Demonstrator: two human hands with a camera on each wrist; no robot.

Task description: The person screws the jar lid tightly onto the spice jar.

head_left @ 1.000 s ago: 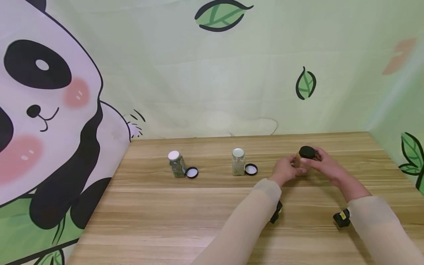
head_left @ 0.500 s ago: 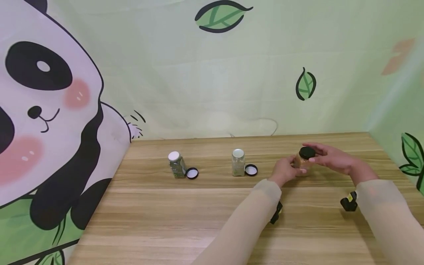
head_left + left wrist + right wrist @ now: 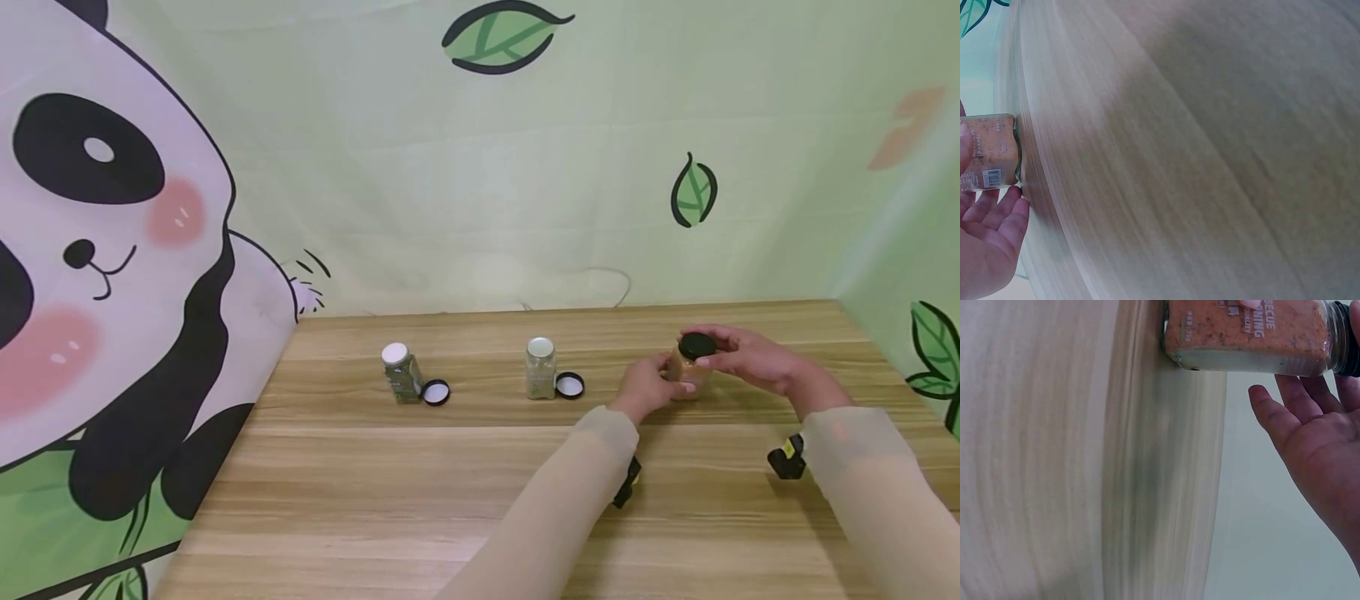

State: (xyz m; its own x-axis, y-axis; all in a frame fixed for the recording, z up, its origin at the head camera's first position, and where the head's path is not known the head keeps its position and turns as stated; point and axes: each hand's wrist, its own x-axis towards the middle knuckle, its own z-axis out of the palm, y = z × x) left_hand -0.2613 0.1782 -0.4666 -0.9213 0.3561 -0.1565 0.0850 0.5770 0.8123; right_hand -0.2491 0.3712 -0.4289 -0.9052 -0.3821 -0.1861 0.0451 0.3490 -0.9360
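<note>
At the right of the table stands a seasoning jar [image 3: 687, 377], a clear glass one with orange-brown powder and a black screw lid [image 3: 697, 345]. My left hand [image 3: 647, 387] grips the jar's body from the left, thumb in front. In the left wrist view the jar [image 3: 994, 150] shows a barcode on its side. Around the lid are the thumb and fingers of my right hand [image 3: 753, 358], pinching it from the right. The right wrist view shows the powder-filled jar [image 3: 1247, 328] with its base on the table and the right hand [image 3: 1310, 422] at the lid end.
Left of my hands stands a seasoning jar [image 3: 541, 371] with a white top, a black lid [image 3: 570, 385] lying beside it. Farther left is a darker jar [image 3: 402, 375], also white-topped, with another black lid [image 3: 436, 392] next to it. A printed cloth wall [image 3: 480, 192] rises behind the wooden table [image 3: 375, 500].
My right hand loosened from the lid, its wrist swung to the right and up, and its fingers came back around the lid. The left hand kept its hold on the jar.
</note>
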